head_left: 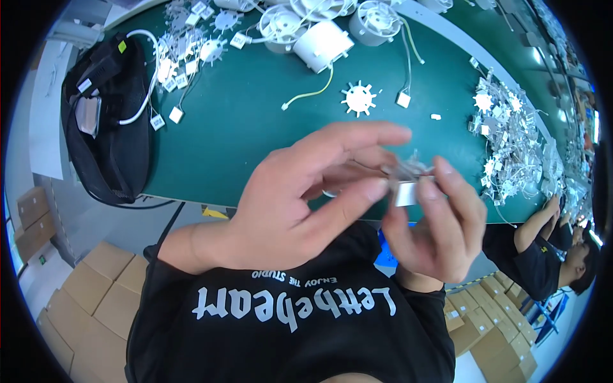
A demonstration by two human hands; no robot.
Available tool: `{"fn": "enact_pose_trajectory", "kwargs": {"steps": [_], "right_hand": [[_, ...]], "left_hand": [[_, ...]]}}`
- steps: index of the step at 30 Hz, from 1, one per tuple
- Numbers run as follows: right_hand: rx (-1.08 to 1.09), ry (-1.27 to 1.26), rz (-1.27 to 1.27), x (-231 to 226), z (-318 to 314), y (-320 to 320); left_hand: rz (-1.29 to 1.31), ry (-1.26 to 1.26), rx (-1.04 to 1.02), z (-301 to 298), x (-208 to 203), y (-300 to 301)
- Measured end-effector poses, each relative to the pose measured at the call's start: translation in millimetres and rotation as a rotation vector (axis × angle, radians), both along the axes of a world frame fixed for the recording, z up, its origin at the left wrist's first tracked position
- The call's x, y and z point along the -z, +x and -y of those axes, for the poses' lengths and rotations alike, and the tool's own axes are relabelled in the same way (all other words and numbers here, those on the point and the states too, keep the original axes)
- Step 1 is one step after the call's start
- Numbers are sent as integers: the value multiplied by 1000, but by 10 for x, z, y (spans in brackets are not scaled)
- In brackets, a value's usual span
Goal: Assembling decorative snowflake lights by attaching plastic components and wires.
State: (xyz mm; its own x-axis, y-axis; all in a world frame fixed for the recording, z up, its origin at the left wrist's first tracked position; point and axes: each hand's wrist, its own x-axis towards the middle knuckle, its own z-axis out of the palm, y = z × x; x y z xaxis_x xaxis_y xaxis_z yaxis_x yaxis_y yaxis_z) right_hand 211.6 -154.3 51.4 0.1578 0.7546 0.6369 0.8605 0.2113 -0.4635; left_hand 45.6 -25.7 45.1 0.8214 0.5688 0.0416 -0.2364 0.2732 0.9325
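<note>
In front of my chest, both hands meet at a small wired part with a white square block (407,193), blurred by motion. My right hand (440,230) is closed, pinching the block between thumb and fingertips. My left hand (287,198) has its thumb and a finger pressed together at the part's left side, with the index finger stretched out above. Greyish, partly see-through material shows on top of the block; its shape is too smeared to tell. Beyond the hands, a white toothed disc (359,99) and a wired white block (403,99) lie on the green table (223,127).
White round fan-like housings (324,46) with wires stand at the far edge. Piles of clear discs and wired blocks lie far left (182,54) and right (511,137). A black bag (134,147) with a cabled device sits at left. A co-worker (543,255) is at right; cardboard boxes (96,293) stand on the floor.
</note>
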Motion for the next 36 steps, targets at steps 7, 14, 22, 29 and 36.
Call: {"fn": "enact_pose_trajectory", "kwargs": {"steps": [7, 14, 22, 29, 36], "right_hand": [[-106, -153, -264, 18, -35, 219], [-270, -238, -200, 289, -191, 134], [-184, -182, -192, 367, -164, 45], [-177, -204, -138, 360, -86, 37], [-203, -295, 26, 261, -83, 58]], "left_hand": [[-254, 936, -182, -107, 269, -211], [-299, 860, -196, -90, 429, -143], [-264, 802, -195, -117, 447, -150], [-276, 849, -183, -144, 436, -137], [-282, 891, -116, -193, 406, -129]]}}
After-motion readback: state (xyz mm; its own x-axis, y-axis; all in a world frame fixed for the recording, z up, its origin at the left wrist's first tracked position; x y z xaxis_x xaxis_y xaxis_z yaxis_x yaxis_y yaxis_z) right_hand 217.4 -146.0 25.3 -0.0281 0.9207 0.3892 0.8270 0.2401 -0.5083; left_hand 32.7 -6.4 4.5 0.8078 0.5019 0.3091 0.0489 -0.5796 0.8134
